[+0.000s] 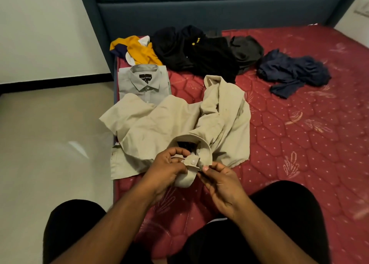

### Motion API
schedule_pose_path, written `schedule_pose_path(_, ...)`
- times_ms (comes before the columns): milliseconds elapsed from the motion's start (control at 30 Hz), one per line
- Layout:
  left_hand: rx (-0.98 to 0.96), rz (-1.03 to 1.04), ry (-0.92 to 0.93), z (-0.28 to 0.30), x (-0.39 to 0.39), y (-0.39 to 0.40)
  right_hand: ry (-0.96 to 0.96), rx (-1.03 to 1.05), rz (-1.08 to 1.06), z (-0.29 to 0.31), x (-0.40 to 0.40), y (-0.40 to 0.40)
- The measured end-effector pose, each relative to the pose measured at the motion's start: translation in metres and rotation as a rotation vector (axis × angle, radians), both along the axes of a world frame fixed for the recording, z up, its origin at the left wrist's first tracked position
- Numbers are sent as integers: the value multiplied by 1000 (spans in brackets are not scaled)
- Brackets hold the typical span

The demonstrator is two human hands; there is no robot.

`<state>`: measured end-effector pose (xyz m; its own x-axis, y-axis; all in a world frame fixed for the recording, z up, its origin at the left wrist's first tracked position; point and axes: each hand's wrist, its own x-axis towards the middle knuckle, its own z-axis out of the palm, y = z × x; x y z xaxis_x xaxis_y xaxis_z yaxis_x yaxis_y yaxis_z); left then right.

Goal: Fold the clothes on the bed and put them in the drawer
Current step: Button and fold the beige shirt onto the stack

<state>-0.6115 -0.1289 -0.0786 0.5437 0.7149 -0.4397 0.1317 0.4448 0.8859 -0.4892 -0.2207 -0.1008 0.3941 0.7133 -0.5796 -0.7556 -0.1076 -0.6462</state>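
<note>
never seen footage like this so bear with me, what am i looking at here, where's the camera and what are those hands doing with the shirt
No machine here: a person wears one camera on the head, looking down at their own hands. They sit on a red mattress. The left hand and right hand pinch the collar of a beige shirt, by its button. Behind it lies a folded grey shirt. Further back, unfolded: a yellow top, black clothes and a navy garment. No drawer is in view.

Both forearms reach toward 12 o'clock; the left hand (169, 169) and right hand (220, 181) meet, fingers curled, pinching.
</note>
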Motion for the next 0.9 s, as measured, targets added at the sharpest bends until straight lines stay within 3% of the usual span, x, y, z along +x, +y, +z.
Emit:
schedule_pose_path(100, -89, 64, -54, 2, 3, -11, -58, 47, 3, 1, -10, 0)
schedule_pose_path(200, -45, 199, -40, -3, 6, -18, -128, 67, -4, 4, -14, -2)
schedule_pose_path(367, 5, 237, -33, -4, 2, -21, -148, 144, -66, 8, -10, -4)
schedule_pose_path(600, 31, 179, -51, -1, 2, -32, -484, 94, 12, 3, -20, -12)
schedule_pose_path(767, 153, 138, 5, 0, -1, -35, -537, 101, 22, 3, -21, -15)
schedule_pose_path(900, 355, 172, 126, -4, 1, -39, -545, 123, 10, -2, -25, -15)
